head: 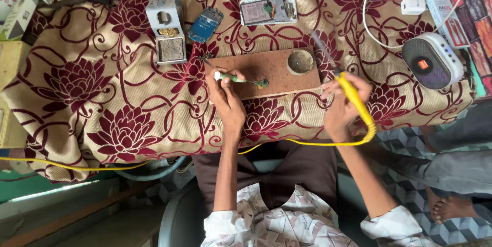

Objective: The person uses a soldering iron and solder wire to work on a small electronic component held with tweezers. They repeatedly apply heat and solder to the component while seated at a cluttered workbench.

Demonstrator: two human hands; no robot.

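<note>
Here, the head view shows a round tin point(300, 62) of dull paste on the brown board point(266, 72). The left hand point(225, 95) pinches a green-handled tool point(238, 78) there; the right hand point(342, 106) grips a yellow soldering iron point(353, 95) beyond the board's right edge, over the bench point(102, 98).

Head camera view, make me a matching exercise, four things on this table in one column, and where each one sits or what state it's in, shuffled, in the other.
Things:
1. soldering iron
2. green-handled tool
3. round dish
4. opened phone

Places or states:
A. lying at the far side of the table, insides showing
B. held in the right hand, yellow cord trailing
C. pressed onto the wooden board by the left hand
D. standing on the board's right end

Pairs: 1-B, 2-C, 3-D, 4-A
</note>
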